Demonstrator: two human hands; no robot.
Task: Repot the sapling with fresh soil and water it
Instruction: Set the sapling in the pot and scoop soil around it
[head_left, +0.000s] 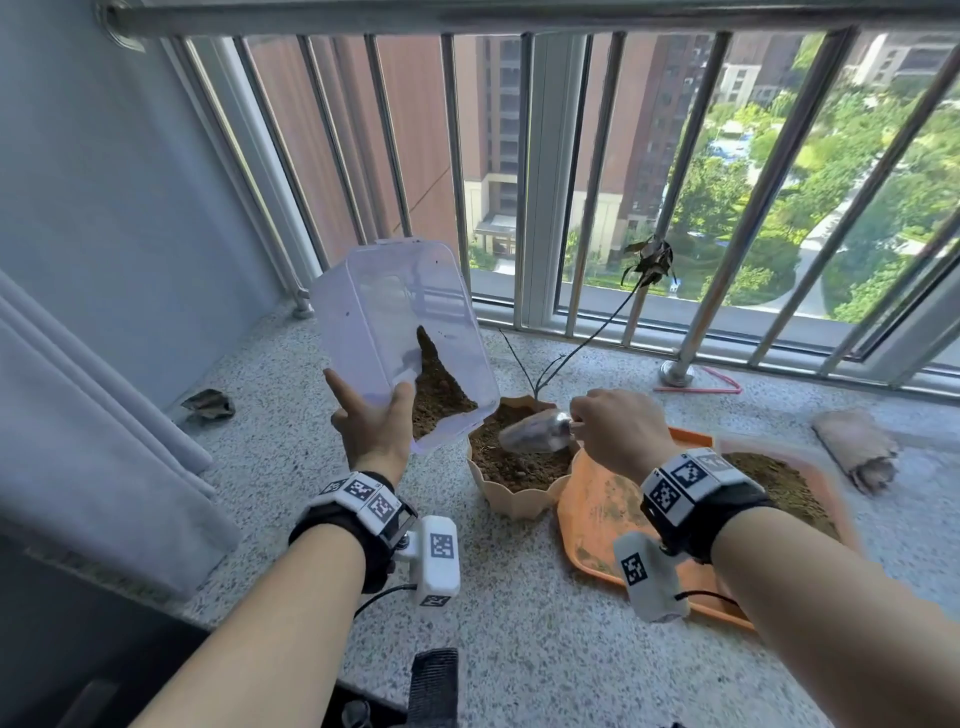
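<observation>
A beige scalloped pot (511, 491) full of brown soil stands on the speckled ledge. From it rises the thin dark sapling (597, 332), its withered leaves up at the railing. My left hand (371, 421) holds a clear plastic box (395, 312) tilted over the pot's left rim, with a wedge of soil (436, 389) lying in the box's lower corner. My right hand (618, 431) grips the handle of a metal trowel (537, 434), whose blade lies over the soil in the pot.
An orange tray (597, 514) with a heap of soil sits right of the pot, under my right forearm. A rolled brown cloth (854, 447) lies far right, a dry leaf (208, 405) far left. Steel railing bars (691, 312) close off the back; a pink wire lies at one post's foot.
</observation>
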